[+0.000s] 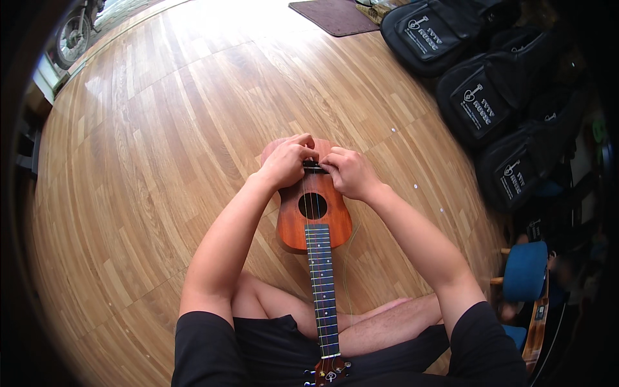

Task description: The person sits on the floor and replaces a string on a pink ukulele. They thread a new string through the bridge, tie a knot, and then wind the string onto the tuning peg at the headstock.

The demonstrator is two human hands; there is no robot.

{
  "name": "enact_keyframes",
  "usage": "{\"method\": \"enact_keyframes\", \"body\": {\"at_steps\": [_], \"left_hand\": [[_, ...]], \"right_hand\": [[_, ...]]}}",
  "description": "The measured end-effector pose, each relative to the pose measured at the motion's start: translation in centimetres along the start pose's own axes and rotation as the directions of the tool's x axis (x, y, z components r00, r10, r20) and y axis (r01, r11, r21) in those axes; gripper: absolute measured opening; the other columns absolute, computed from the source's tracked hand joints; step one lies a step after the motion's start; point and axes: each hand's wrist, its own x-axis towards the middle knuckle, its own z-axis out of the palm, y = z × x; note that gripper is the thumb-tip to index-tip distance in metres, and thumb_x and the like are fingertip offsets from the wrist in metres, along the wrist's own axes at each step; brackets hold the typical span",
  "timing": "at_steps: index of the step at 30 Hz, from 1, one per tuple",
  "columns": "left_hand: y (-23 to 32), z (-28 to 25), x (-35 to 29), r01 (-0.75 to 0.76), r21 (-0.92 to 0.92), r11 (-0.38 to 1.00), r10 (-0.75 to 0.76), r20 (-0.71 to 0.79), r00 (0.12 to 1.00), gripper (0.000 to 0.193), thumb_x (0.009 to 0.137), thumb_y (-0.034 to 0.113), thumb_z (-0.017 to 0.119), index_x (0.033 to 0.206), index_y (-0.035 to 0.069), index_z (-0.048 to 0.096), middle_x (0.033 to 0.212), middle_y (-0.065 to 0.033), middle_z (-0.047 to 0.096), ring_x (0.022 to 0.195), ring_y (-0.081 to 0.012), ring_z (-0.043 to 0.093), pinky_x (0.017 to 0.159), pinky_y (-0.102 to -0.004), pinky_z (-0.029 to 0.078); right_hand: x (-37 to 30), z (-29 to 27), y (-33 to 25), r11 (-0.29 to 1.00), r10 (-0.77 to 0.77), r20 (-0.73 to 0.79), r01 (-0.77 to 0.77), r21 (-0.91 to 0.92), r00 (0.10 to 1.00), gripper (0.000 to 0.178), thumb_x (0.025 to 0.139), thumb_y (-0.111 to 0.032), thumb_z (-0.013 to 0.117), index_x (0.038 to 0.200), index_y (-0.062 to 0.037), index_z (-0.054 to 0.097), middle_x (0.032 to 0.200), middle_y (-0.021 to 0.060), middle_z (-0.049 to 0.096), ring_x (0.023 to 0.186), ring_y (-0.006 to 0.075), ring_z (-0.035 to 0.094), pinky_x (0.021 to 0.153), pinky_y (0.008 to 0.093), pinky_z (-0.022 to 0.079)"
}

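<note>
A reddish-brown ukulele (293,222) lies face up on the floor before my crossed legs, its body away from me. Its neck (322,293) points back to my lap, where the headstock (330,372) shows tuning pegs. My left hand (288,162) bends over the dark bridge (314,168), fingers curled down and pinched. On the bridge's right end, my right hand (349,173) closes thumb against fingers. What either pinch holds is too small to make out. Strings run over the round sound hole (313,206). One loose, thin string (347,264) curves along the floor right of the neck.
Several black instrument bags (474,106) lie in a row at the right. Below them stands a blue-seated stool (525,271), with another wooden instrument (536,326) beside it. A brown mat (335,16) and a motorcycle wheel (73,40) show at the far side.
</note>
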Motion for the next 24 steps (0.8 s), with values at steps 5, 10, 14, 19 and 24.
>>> {"method": "enact_keyframes", "body": {"at_steps": [5,10,14,19,24], "left_hand": [[0.2,0.0,-0.4,0.076,0.009,0.997,-0.076,-0.034,0.997,0.029,0.079,-0.004,0.06,0.094,0.013,0.078,0.107,-0.0078,0.065,0.102,-0.0291,0.065,0.086,-0.0399,0.051],[1.1,-0.3,-0.3,0.077,0.054,0.996,-0.076,-0.019,0.997,0.025,0.081,0.0,0.062,0.092,0.016,0.078,0.104,-0.0038,0.065,0.1,-0.0276,0.065,0.085,-0.0394,0.052],[2.1,0.0,-0.3,0.084,0.039,0.996,-0.084,0.002,0.996,0.028,0.078,-0.006,0.059,0.091,0.011,0.076,0.103,-0.0095,0.064,0.103,-0.0318,0.061,0.091,-0.0403,0.05],[2.0,0.3,-0.7,0.037,0.089,0.995,-0.036,-0.018,0.999,0.027,0.08,-0.006,0.058,0.096,0.009,0.074,0.104,-0.0098,0.065,0.106,-0.0324,0.06,0.091,-0.0414,0.049],[2.3,0.6,-0.5,0.103,0.117,0.988,-0.094,-0.08,0.992,0.025,0.083,-0.003,0.058,0.096,0.011,0.074,0.103,-0.0073,0.067,0.103,-0.0313,0.063,0.089,-0.0402,0.05]], "right_hand": [[-5.4,0.2,-3.8,0.99,0.131,-0.004,-0.131,-0.048,0.991,0.021,0.095,-0.012,0.06,0.111,-0.0018,0.07,0.092,0.0155,0.064,0.078,0.0378,0.066,0.07,0.0476,0.055],[-11.0,-1.0,-9.4,0.959,0.277,-0.017,-0.277,-0.052,0.961,0.027,0.097,-0.014,0.059,0.118,0.0003,0.067,0.089,0.0165,0.06,0.072,0.0384,0.066,0.063,0.0468,0.055],[-13.2,-0.9,-12.0,0.94,0.341,-0.015,-0.342,-0.01,0.94,0.029,0.096,-0.015,0.06,0.119,0.0012,0.066,0.088,0.0165,0.06,0.072,0.0392,0.066,0.062,0.0488,0.054],[-12.9,-0.9,-12.7,0.918,0.372,-0.141,-0.342,0.2,0.917,0.022,0.095,-0.014,0.06,0.107,0.0006,0.071,0.087,0.0175,0.064,0.077,0.0407,0.066,0.069,0.0494,0.054],[-11.8,-2.3,-12.6,0.898,0.396,-0.179,-0.338,0.282,0.901,0.019,0.095,-0.012,0.059,0.099,0.0,0.073,0.088,0.0187,0.066,0.079,0.0411,0.067,0.071,0.0491,0.054]]}}
